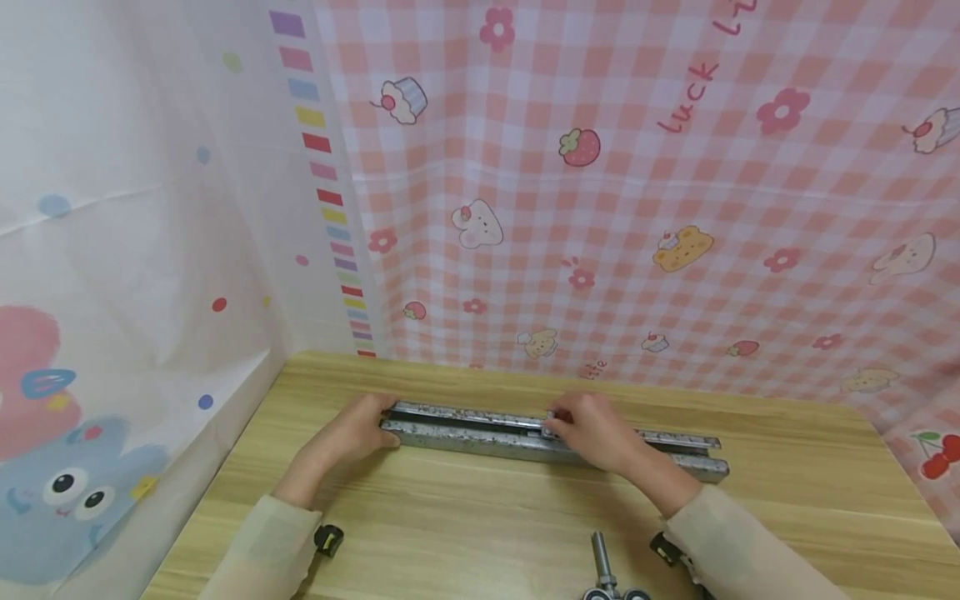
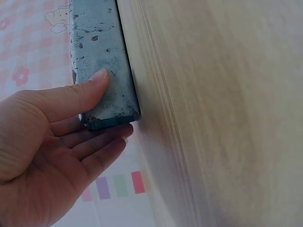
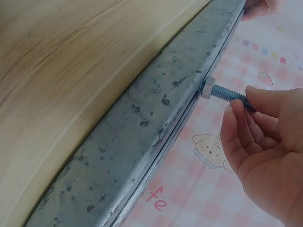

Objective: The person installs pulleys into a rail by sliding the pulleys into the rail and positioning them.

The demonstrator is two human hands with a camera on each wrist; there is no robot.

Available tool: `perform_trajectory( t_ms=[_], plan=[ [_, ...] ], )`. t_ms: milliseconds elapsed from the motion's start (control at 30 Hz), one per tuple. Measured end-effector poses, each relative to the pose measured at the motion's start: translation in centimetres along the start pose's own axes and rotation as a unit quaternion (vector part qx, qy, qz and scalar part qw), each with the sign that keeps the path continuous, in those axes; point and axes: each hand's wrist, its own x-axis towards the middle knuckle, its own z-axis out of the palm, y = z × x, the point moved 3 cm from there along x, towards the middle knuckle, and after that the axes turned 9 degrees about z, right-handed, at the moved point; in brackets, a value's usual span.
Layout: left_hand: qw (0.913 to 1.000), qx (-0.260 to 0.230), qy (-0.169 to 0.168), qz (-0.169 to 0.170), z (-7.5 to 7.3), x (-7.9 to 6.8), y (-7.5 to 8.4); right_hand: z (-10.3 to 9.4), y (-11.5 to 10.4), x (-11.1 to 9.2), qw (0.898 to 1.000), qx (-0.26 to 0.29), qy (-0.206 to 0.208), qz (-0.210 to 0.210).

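Note:
A speckled grey metal channel rail [image 1: 465, 435] with a long slot along its top lies across the wooden table. At its left end, my left hand [image 1: 356, 433] grips it. The left wrist view shows the thumb on the rail's flat side [image 2: 97, 42] and the other fingers around the end. Partway along the slot, my right hand [image 1: 596, 429] pinches a threaded bolt [image 3: 229, 93] between thumb and fingers. The bolt stands out of the slot, with a hex nut [image 3: 208, 88] at the opening. Whatever the bolt joins inside the rail is hidden.
Near the table's front edge lies a roller trolley [image 1: 602, 575] with an upright bolt, partly cut off by the frame. A pink checked cloth [image 1: 622, 208] hangs behind the table [image 1: 465, 525], and a white printed cloth [image 1: 150, 250] hangs at the left.

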Motion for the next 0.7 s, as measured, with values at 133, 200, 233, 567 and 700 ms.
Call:
perform_trajectory(
  t_ms=[133,200,233,567,700],
  plan=[
    [1.0000,0.005,-0.001,0.002,0.0,0.0,0.0,0.3,-0.4,0.3,1.000,0.002,-0.002,-0.009],
    [1.0000,0.003,0.000,-0.002,0.0,0.0,0.0,0.3,-0.5,0.5,1.000,0.003,-0.002,-0.011],
    [1.0000,0.004,0.000,-0.003,0.0,0.0,0.0,0.4,-0.6,0.5,1.000,0.005,-0.001,-0.012],
    [1.0000,0.001,0.000,-0.004,0.0,-0.1,-0.1,0.8,-1.3,1.2,1.000,0.003,-0.008,-0.009],
    [1.0000,-0.002,0.001,0.000,0.0,-0.1,-0.2,0.9,-1.4,1.5,1.000,0.003,-0.020,-0.009]
  ],
)
